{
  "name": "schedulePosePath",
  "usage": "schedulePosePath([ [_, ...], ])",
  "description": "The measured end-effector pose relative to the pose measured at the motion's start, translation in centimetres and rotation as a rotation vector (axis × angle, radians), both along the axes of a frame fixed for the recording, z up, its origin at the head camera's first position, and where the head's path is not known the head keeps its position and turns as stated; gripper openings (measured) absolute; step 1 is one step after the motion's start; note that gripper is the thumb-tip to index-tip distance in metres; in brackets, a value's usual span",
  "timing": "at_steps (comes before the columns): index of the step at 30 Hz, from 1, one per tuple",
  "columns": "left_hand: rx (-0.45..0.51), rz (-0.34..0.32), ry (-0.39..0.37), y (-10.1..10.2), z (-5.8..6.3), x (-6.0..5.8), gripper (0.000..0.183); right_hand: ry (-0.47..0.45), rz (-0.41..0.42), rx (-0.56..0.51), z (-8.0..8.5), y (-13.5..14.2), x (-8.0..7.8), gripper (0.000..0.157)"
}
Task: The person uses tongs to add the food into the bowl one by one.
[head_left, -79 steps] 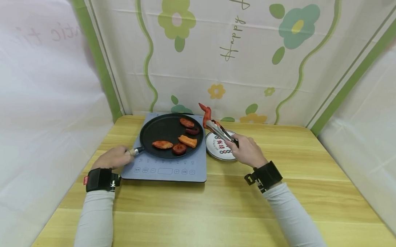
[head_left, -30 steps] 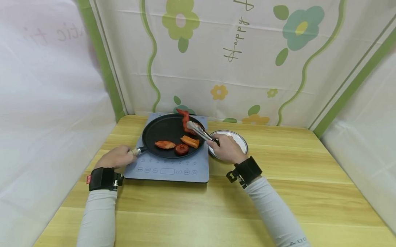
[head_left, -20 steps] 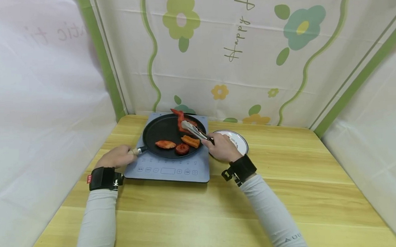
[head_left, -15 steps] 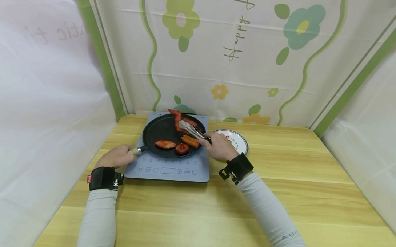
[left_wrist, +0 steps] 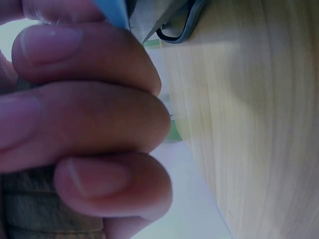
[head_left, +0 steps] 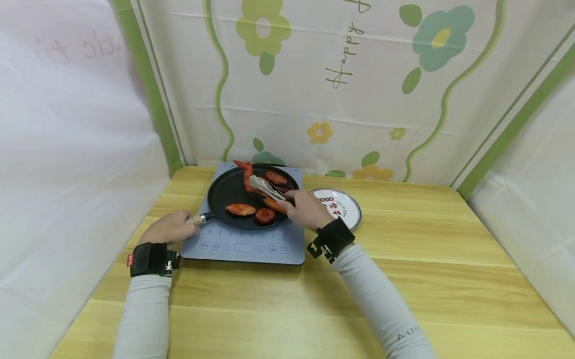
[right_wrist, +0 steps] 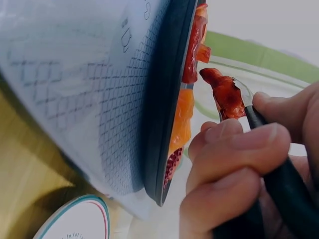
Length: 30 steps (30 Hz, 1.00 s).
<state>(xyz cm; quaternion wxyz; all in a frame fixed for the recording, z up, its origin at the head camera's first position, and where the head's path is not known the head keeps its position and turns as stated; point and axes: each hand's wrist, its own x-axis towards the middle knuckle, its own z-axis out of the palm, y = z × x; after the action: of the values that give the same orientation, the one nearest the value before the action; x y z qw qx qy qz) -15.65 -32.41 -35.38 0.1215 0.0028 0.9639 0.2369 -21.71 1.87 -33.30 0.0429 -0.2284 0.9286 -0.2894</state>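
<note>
My left hand (head_left: 169,228) grips the handle of a round black frying pan (head_left: 222,190). In the left wrist view the fingers curl round the wooden handle (left_wrist: 45,209). My right hand (head_left: 310,208) holds metal tongs (head_left: 264,187) with dark grips, and their tips pinch a red chicken wing (head_left: 247,179) over the far part of the pan. Around it in the pan lie an oval browned piece (head_left: 240,209), a round red piece (head_left: 265,216), an orange strip (head_left: 273,204) and a reddish piece (head_left: 275,177). A dark tentacle with suckers (right_wrist: 172,167) shows in the right wrist view.
The pan stands on a grey-blue induction cooktop (head_left: 242,257) with printed controls. Right of it is a white plate (head_left: 352,209) with a dark rim, partly behind my right hand. Flowered fabric walls (head_left: 389,125) enclose the wooden table (head_left: 273,316).
My right hand has carried the chicken wing in the tongs leftward, from above the plate to over the pan. The plate shows more now. The left hand has stayed on the handle.
</note>
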Motion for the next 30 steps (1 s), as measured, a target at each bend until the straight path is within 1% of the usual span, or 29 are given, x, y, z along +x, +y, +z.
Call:
schedulePosePath([
  [2, 0.001, -0.002, -0.001, 0.0, 0.0, 0.0, 0.019, -0.003, 0.021, -0.012, 0.1, -0.3, -0.1, 0.035],
  [5, 0.001, -0.005, 0.0, -0.1, 0.0, 0.0, 0.019, -0.001, 0.031, -0.012, 0.1, -0.8, -0.3, 0.033],
  [7, 0.0, -0.006, 0.001, -0.1, 0.0, 0.0, 0.019, -0.001, 0.035, 0.002, 0.1, -1.1, -0.4, 0.035],
  [11, 0.0, -0.006, 0.007, -0.1, 0.0, -0.1, 0.019, -0.016, 0.038, 0.045, -0.2, -1.6, -0.5, 0.044],
  [14, -0.004, -0.005, 0.011, 0.0, -0.1, -0.1, 0.019, -0.027, 0.031, 0.062, -0.3, -2.0, -0.5, 0.05],
  [18, -0.014, 0.0, 0.007, 0.1, 0.0, 0.0, 0.019, -0.014, 0.01, 0.084, -0.3, -2.3, -0.5, 0.055],
  [20, -0.014, 0.002, 0.004, 0.2, 0.1, 0.0, 0.019, -0.005, 0.008, 0.095, -0.2, -2.4, -0.6, 0.052],
  [24, -0.013, 0.0, 0.01, 0.4, 0.2, 0.1, 0.019, 0.013, 0.01, 0.102, 0.1, -2.6, -0.4, 0.041],
  [26, -0.014, -0.004, 0.015, 0.3, 0.2, 0.1, 0.019, 0.015, 0.005, 0.103, 0.3, -2.7, -0.3, 0.038],
  [30, -0.008, -0.006, 0.014, 0.0, 0.0, 0.1, 0.019, 0.006, -0.017, 0.132, 0.4, -2.9, -0.2, 0.044],
])
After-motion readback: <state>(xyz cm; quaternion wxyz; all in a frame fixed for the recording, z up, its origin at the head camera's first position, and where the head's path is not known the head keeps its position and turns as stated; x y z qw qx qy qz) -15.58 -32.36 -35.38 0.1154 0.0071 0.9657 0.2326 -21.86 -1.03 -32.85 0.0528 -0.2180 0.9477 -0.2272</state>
